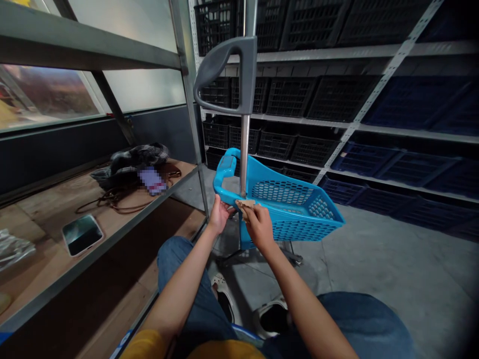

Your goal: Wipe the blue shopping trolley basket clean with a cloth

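In front of me stands a small blue plastic shopping cart (299, 199) with a pierced basket and a metal pole topped by a grey handle (245, 80). My left hand (220, 215) grips the near left rim, thumb at the outer side and fingers curled beneath it. Pinched in my right hand (259, 224) is a small crumpled tan piece (245, 203), paper or cloth, pressed on the rim close to the pole's foot. Which of the two it is I cannot tell. The right fingertips are partly hidden by the piece.
On the left, a wooden shelf (28, 249) in a metal frame holds a phone (82, 234), a dark plaid cloth (138, 157), a brown bag (174, 170) and clear plastic (13, 249). Racks of black crates (292, 94) and blue crates (368, 157) line the back. My legs flank the cart.
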Tool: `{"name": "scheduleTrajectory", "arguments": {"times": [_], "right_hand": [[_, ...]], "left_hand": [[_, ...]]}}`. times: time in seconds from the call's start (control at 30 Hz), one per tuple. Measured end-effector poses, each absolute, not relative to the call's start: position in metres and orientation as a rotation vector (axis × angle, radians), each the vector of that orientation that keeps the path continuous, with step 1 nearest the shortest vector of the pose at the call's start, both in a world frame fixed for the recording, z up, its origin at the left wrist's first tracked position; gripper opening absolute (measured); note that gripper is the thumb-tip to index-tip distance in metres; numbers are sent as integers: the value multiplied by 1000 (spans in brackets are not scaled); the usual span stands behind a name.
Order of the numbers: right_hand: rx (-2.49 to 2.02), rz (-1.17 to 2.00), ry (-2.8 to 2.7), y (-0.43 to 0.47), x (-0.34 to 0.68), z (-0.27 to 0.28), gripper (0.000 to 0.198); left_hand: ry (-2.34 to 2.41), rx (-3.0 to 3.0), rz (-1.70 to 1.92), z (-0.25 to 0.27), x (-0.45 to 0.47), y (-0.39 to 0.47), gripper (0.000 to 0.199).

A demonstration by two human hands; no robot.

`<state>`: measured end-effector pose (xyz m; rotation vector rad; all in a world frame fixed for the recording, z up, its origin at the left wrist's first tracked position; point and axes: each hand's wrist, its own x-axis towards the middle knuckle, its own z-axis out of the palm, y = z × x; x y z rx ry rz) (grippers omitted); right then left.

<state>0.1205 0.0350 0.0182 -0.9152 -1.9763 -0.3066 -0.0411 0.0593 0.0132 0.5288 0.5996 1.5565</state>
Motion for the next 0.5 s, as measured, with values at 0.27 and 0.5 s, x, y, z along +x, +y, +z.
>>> {"name": "scheduleTrajectory", "arguments": {"times": [0.27, 0.5], "right_hand": [[-907, -479, -2009, 46, 101, 10, 43], [-838, -438, -2109, 40, 128, -29, 22]], "left_hand": [[652, 500, 1539, 10, -41, 61, 51], [611, 479, 1602, 13, -39, 62, 49]]}}
